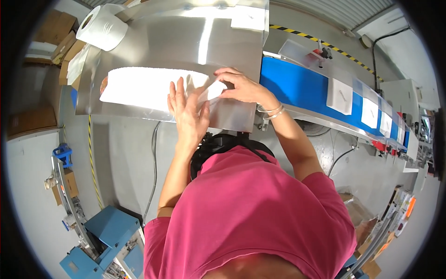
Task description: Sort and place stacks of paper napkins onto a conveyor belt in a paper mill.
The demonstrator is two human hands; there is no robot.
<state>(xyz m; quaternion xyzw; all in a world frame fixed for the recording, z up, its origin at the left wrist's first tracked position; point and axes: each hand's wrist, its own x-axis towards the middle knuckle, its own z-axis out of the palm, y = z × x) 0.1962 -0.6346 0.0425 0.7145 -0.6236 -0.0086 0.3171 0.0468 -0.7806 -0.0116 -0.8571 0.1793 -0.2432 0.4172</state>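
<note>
A long white cloth (pixel 139 88), so bright that its weave barely shows, lies across the near part of a shiny metal table (pixel 153 46). My left hand (pixel 188 114) presses on it near its right end, fingers stretched out over the fabric. That right end is folded and lifted. Its tip sits between the thumb and curled fingers of my right hand (pixel 239 88). Something reddish-brown (pixel 104 85) peeks out at the cloth's left end; I cannot make out what it is.
A roll of clear plastic film (pixel 103 28) stands at the table's far left. White sheets (pixel 248 17) lie at its far right corner. Right of the table runs a blue conveyor belt (pixel 297 83) carrying several flat white packets (pixel 340 96). Cardboard boxes (pixel 55 28) are stacked far left.
</note>
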